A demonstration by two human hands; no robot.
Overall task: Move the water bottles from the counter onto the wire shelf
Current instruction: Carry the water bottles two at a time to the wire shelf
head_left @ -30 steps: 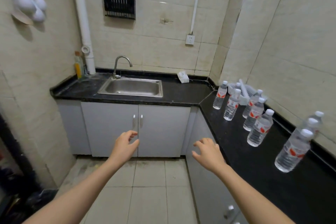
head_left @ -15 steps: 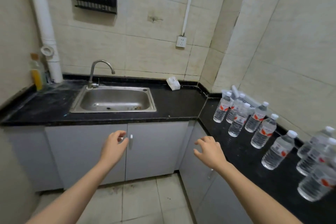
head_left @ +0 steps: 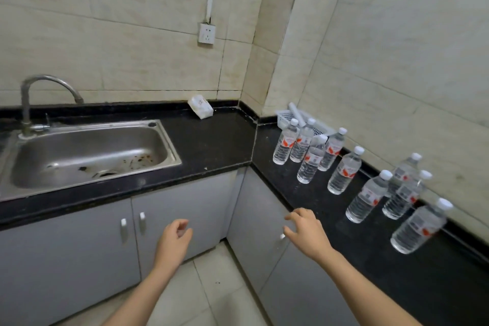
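- The approach is judged to be the step in hand: no bottle is held, and all the water bottles are stood upright on the black bench along the right-hand wall.
- The left hand is held out before the cabinet doors, its grip loosely curled round nothing. The right hand is held at the bench edge, its grip spread wide and empty.
- The nearest bottle is set near the right hand but apart from it (a reach to the right would be needed).
- For the next move, a grip round a bottle's body is called for, then a carry to the wire shelf, which is not shown in this view.
- A white plastic basket is tucked into the corner behind the bottles, and a white tube is laid in it.
- In the steel sink, only dark scraps near the drain are seen.
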